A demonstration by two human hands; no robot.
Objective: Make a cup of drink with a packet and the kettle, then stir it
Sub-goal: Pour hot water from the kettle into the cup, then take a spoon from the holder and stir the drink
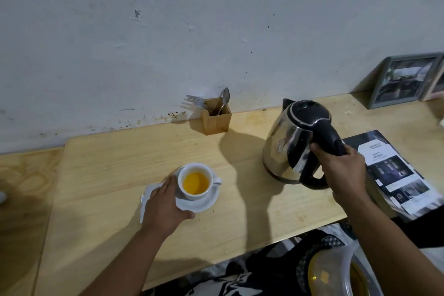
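Left hand: I'm watching it gripping the saucer, white packet pinned beneath.
Cup: sitting on that saucer, holding orange drink.
Right hand: wrapping the kettle handle, right of the cup.
Spoon: standing in the wooden holder, behind the cup.

Printed matter appears on one item only: the dark brochure lying on the table at the right, just beside the kettle. Its white panel carries two short heading lines, each with smaller print beneath. The characters are too blurred to read. No other lettering, brand or number is legible.
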